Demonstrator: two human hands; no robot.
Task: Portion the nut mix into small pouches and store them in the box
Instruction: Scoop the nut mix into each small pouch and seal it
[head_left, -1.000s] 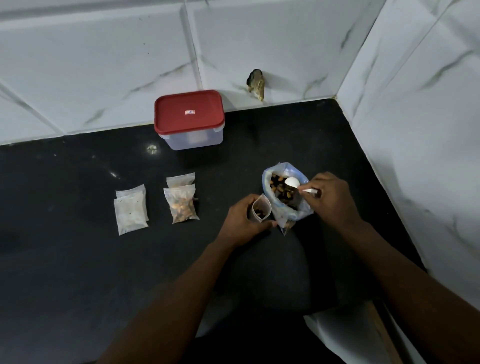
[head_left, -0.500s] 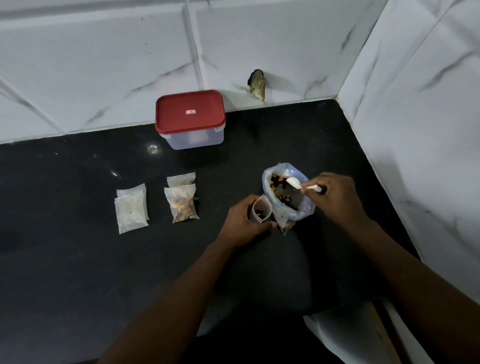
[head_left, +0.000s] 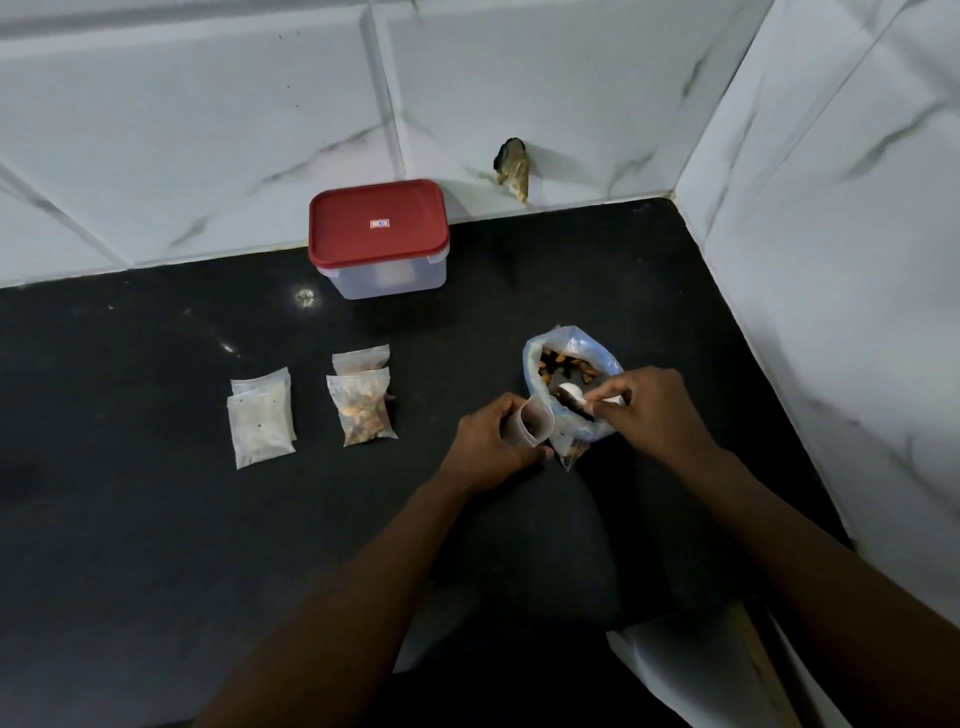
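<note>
A: Status on the hands?

B: Left hand is curled around a small pouch, holding it upright with the mouth open. A few dark bits of nut mix sit at the bottom of it. The hand rests on the black counter.

A: Right?

B: Right hand has thumb and fingers pinched on the handle of a white spoon. The bowl of the spoon is at the near rim of the big bag, just beside the pouch mouth. Can't tell if the spoon is loaded.

A: Where's the bulk mix?

B: In the big clear bag with a blue edge, standing open on the counter between the two hands and touching the pouch. Nuts and dark pieces are visible inside.

A: Finished pouches?

B: Two filled pouches lie flat left of the left hand, one overlapping the other. Further left is a small stack of pale pouches, also flat; contents unclear, they look near empty.

A: Box?

B: Box with the red lid on, at the back of the counter against the tiled wall, well apart from the hands. No pouches visible through the side from here.
</note>
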